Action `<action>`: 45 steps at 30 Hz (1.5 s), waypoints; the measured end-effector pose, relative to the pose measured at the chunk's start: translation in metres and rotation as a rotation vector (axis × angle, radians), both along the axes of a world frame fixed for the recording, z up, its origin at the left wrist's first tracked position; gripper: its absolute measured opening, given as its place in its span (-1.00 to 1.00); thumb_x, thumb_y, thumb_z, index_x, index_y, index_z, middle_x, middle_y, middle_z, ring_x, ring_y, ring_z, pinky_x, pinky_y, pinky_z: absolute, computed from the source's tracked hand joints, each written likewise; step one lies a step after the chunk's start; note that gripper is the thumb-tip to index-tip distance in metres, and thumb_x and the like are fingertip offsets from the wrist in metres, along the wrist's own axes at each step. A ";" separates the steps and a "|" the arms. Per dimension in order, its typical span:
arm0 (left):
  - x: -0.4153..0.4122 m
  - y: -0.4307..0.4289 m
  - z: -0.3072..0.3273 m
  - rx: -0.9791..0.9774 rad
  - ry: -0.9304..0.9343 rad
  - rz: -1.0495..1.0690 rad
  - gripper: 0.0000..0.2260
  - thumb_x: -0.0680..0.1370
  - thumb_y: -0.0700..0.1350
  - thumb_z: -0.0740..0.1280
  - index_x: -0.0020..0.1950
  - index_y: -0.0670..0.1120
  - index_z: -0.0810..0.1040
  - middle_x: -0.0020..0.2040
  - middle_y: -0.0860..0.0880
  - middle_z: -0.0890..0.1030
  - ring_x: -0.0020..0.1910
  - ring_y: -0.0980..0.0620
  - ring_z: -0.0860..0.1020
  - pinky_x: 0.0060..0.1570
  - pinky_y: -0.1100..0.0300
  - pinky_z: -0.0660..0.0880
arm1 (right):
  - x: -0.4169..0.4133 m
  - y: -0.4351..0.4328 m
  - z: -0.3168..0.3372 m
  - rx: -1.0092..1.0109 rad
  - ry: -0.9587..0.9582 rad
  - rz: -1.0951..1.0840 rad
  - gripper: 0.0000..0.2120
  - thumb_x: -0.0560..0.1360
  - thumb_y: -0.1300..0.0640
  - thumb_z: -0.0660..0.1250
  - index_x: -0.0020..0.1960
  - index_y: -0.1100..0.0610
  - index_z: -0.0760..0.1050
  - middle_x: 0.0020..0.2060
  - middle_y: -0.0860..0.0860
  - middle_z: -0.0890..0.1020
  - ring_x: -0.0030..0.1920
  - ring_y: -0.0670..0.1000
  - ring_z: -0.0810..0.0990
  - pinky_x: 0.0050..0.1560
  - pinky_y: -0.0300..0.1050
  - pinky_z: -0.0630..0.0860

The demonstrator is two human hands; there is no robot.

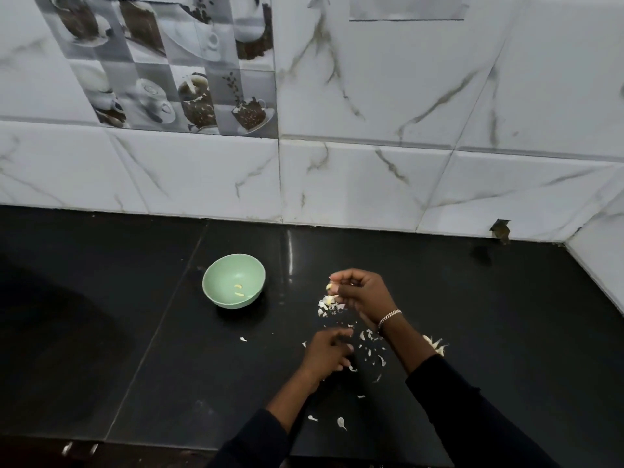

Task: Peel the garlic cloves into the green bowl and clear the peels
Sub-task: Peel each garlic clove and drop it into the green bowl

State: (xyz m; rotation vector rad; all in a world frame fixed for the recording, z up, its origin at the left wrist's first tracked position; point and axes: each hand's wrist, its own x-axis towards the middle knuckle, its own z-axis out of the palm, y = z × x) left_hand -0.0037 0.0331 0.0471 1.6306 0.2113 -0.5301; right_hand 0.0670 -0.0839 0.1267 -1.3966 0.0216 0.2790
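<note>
A green bowl point(233, 281) stands on the black counter point(135, 332) with two peeled cloves point(238, 290) inside. To its right my right hand point(361, 295) is raised above the counter and pinches a garlic clove point(330, 288) in its curled fingertips. A small heap of peels point(328, 305) lies just below that hand. My left hand point(326, 352) hovers lower, over scattered peels point(369, 349), with loosely curled fingers; it looks blurred and I see nothing in it. More garlic point(435, 344) lies behind my right forearm.
White marble-look wall tiles point(337, 180) close off the back of the counter and its right corner. Stray peels point(341, 423) lie near the front edge, one more point(242, 339) below the bowl. A chipped hole point(500, 229) shows in the tile base at right.
</note>
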 end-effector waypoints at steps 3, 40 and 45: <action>-0.004 0.002 0.003 0.018 0.012 -0.057 -0.71 0.57 -0.21 0.37 0.25 0.04 0.54 -0.14 -0.01 0.66 -0.37 0.14 0.60 -0.36 0.31 0.47 | 0.021 0.044 0.008 -0.022 0.010 0.080 -0.80 0.42 0.48 0.44 0.01 0.31 0.61 -0.19 0.17 0.70 -0.19 0.04 0.70 -0.21 -0.20 0.61; 0.025 0.107 -0.002 -0.371 -0.045 0.772 -0.93 0.63 -0.19 0.33 0.01 -0.14 0.60 -0.26 -0.08 0.62 -0.37 0.06 0.56 -0.40 0.27 0.42 | 0.038 0.055 -0.015 -0.490 -0.116 0.127 -0.91 0.51 0.35 0.41 0.00 0.28 0.65 -0.22 0.17 0.70 -0.24 0.06 0.69 -0.26 -0.14 0.63; 0.025 0.048 -0.008 -0.129 -0.143 0.503 -0.91 0.58 -0.31 0.34 0.01 -0.17 0.61 -0.24 -0.08 0.64 -0.37 0.09 0.59 -0.42 0.31 0.44 | -0.015 -0.088 -0.042 -0.684 0.046 -0.083 -0.77 0.54 0.40 0.28 -0.10 0.16 0.65 -0.22 0.21 0.71 -0.33 -0.01 0.67 -0.27 -0.12 0.58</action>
